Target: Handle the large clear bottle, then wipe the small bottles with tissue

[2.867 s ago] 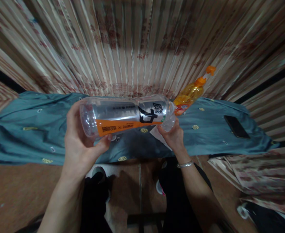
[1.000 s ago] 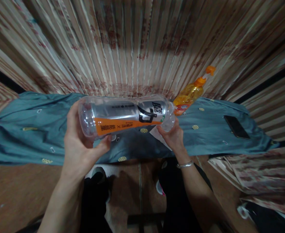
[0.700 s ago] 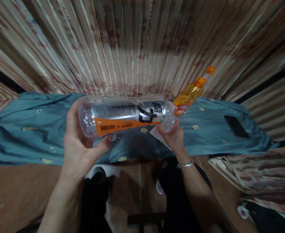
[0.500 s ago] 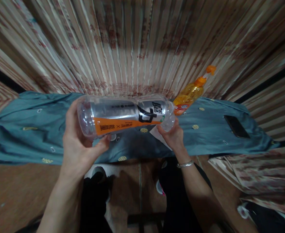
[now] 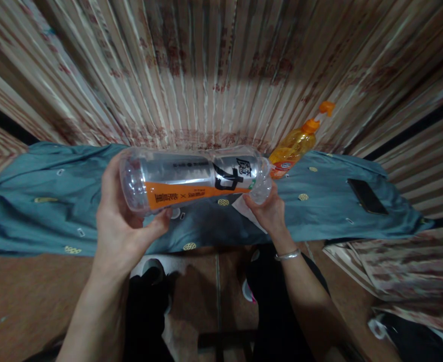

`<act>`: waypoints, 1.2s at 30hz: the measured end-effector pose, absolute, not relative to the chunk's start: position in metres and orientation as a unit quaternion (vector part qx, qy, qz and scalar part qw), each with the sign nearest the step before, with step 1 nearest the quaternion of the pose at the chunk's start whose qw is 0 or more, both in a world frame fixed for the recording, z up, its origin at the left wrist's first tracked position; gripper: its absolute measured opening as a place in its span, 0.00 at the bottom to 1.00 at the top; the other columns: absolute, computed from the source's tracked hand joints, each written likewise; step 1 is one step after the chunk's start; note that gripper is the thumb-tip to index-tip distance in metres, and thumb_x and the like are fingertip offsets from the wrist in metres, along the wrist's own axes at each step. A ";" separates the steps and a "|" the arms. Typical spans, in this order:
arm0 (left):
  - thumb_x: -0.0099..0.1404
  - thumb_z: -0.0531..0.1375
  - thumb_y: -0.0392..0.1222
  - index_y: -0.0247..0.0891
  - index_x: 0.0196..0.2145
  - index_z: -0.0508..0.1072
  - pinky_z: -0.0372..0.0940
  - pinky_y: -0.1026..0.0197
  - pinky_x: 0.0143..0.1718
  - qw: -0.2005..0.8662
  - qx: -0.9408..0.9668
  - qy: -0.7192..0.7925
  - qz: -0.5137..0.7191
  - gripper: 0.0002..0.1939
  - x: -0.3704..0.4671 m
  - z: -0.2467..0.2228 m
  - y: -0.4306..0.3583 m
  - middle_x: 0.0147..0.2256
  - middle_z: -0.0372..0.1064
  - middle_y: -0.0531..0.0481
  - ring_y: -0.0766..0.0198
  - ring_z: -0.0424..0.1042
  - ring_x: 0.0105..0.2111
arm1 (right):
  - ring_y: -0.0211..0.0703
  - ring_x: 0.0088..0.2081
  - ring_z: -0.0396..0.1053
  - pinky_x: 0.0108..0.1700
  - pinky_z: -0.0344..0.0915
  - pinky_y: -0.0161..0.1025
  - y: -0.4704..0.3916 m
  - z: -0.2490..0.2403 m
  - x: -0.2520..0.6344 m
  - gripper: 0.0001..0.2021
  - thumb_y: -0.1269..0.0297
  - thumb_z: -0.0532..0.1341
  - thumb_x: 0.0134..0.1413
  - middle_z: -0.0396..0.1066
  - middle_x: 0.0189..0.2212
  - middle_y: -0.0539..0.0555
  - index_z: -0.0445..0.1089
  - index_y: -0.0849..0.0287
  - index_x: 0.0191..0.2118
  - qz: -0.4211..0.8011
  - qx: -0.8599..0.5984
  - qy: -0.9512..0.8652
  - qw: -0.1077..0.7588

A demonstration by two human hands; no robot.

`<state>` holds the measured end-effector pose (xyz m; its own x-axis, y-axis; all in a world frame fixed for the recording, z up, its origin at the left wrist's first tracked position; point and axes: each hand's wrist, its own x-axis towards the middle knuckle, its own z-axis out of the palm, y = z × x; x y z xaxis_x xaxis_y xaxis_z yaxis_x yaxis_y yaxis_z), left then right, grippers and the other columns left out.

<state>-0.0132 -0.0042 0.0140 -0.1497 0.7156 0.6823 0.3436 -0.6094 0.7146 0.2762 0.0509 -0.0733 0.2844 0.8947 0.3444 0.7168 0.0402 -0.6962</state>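
Observation:
A clear plastic drink bottle [image 5: 191, 176] with a silver, black and orange label lies sideways in the air between my hands. My left hand [image 5: 119, 221] is closed round its base end, thumb along the lower side. At the neck end, my right hand [image 5: 268, 208], with a silver bangle at the wrist, grips the bottle; some of its fingers are hidden behind the plastic. Just beyond my right hand stands a yellow dish-soap bottle [image 5: 294, 146] with an orange pump top. A white paper or tissue [image 5: 246, 211] shows below the bottle's neck.
A narrow table with a teal patterned cloth [image 5: 55, 201] spans the view. A black phone [image 5: 367, 196] lies on its right part. Pleated curtains [image 5: 213, 75] hang close behind. A dark bar [image 5: 227, 341] is low between my legs.

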 end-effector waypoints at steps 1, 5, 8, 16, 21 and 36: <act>0.42 0.78 0.56 0.47 0.64 0.65 0.71 0.45 0.56 0.146 0.637 0.417 0.632 0.53 -0.013 0.014 -0.004 0.60 0.66 0.42 0.48 0.69 0.59 | 0.64 0.48 0.77 0.48 0.73 0.54 0.051 -0.073 0.276 0.39 0.52 0.69 0.44 0.78 0.49 0.67 0.62 0.63 0.61 0.106 -0.684 -0.589 0.417; 0.43 0.78 0.54 0.48 0.65 0.64 0.73 0.47 0.54 0.151 0.642 0.421 0.623 0.53 -0.014 0.015 -0.005 0.61 0.65 0.42 0.48 0.69 0.59 | 0.64 0.48 0.77 0.49 0.72 0.54 0.050 -0.072 0.276 0.39 0.52 0.69 0.44 0.78 0.48 0.67 0.63 0.63 0.61 0.111 -0.686 -0.586 0.416; 0.44 0.77 0.53 0.48 0.65 0.64 0.72 0.47 0.55 0.160 0.641 0.421 0.621 0.53 -0.014 0.015 -0.006 0.61 0.65 0.42 0.48 0.69 0.59 | 0.63 0.48 0.77 0.49 0.72 0.54 0.050 -0.070 0.275 0.38 0.52 0.69 0.44 0.78 0.48 0.67 0.63 0.63 0.61 0.115 -0.690 -0.583 0.412; 0.42 0.78 0.54 0.47 0.64 0.65 0.71 0.45 0.57 0.157 0.634 0.424 0.627 0.53 -0.013 0.016 -0.006 0.61 0.66 0.43 0.48 0.69 0.60 | 0.64 0.47 0.78 0.47 0.73 0.53 0.050 -0.071 0.275 0.38 0.51 0.68 0.44 0.78 0.47 0.67 0.63 0.63 0.61 0.110 -0.688 -0.586 0.414; 0.43 0.78 0.53 0.48 0.65 0.64 0.69 0.44 0.59 0.158 0.638 0.425 0.623 0.53 -0.013 0.016 -0.006 0.61 0.65 0.42 0.47 0.67 0.61 | 0.65 0.47 0.77 0.48 0.73 0.55 0.050 -0.071 0.276 0.38 0.52 0.69 0.45 0.78 0.47 0.67 0.63 0.62 0.61 0.113 -0.690 -0.585 0.410; 0.43 0.78 0.52 0.46 0.64 0.66 0.72 0.47 0.56 0.146 0.637 0.414 0.634 0.51 -0.011 0.016 -0.005 0.59 0.66 0.43 0.49 0.68 0.60 | 0.64 0.47 0.77 0.47 0.73 0.54 0.051 -0.072 0.277 0.39 0.52 0.68 0.44 0.78 0.48 0.67 0.62 0.63 0.61 0.109 -0.688 -0.587 0.413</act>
<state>-0.0112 -0.0048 0.0161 -0.1467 0.7125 0.6862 0.3428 -0.6141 0.7109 0.2765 0.0511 -0.0721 0.2872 0.8974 0.3349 0.7183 0.0296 -0.6951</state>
